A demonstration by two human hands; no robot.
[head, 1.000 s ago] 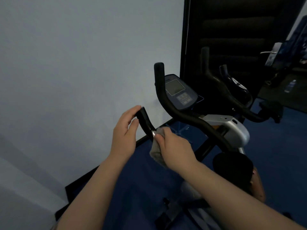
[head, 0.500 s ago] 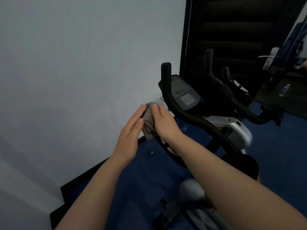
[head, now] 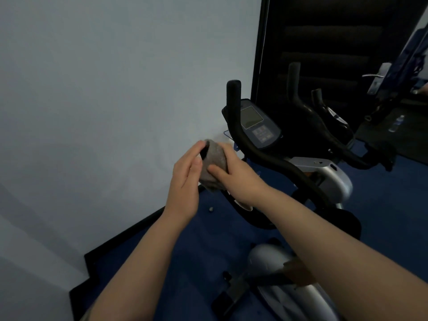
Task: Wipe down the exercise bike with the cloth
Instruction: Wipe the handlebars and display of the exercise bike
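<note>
- Cloth [head: 214,164], grey and bunched, sits wrapped over the end of the near-left handlebar grip [head: 204,152]; only a dark sliver of that grip peeks out at the cloth's left edge.
- Right hand [head: 240,181] clasps the cloth from the right, its thumb laid across the front of the fabric and its fingers [head: 228,150] curled over the top and far side.
- Left hand [head: 185,181] stands edge-on against the cloth's left side, fingers nearly straight and pointing up, the fingertips touching the cloth and the exposed grip end; it presses rather than clenches.
- Exercise bike [head: 324,179] stands to the right of both hands: a black curved handlebar [head: 238,126] rises upright, and the console [head: 257,126] with a pale screen and buttons lies just behind it.
- Silver housing of the bike shows below the console, and more silver casing lies low in the view under the right forearm.
- Blue floor [head: 199,237] spreads beneath the arms, with a small pale speck on it just below the hands.
- Pale wall [head: 104,89] fills the left side, edged at the bottom by a black skirting.
- Dark mirror-like panel [head: 324,42] behind the bike shows a second set of handlebars.
</note>
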